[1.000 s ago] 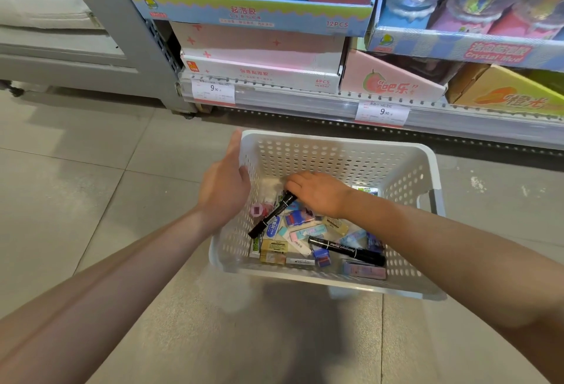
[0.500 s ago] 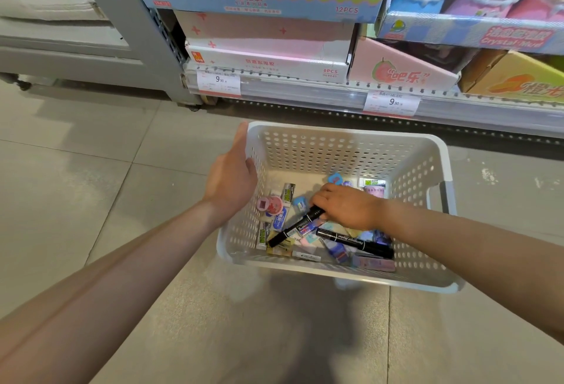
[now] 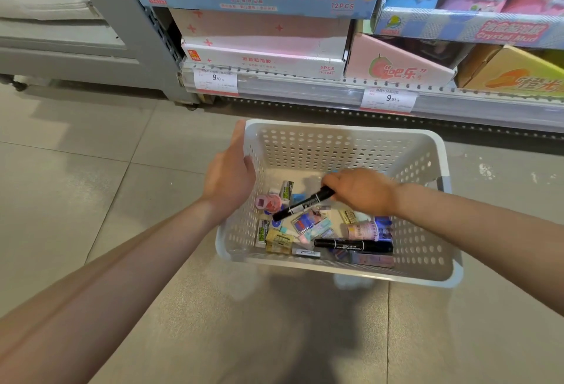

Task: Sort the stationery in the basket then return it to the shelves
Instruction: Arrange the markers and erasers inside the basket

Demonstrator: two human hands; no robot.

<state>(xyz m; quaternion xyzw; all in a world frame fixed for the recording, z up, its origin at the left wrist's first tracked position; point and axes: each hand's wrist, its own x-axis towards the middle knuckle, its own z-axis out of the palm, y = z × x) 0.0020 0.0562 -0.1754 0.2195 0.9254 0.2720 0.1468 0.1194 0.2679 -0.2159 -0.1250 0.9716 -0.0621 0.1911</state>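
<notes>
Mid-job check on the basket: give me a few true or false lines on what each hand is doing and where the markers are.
1. The right hand grips a black marker. True.
2. The left hand is inside the basket picking up an eraser. False: it holds the basket's left rim.
3. A second black marker lies among the items near the basket's front wall. True.
4. The basket rests on the shelf. False: it is in front of the shelf, over the floor, held by the left hand.
5. The held marker points straight up. False: it slants down to the left, over the small items.
</notes>
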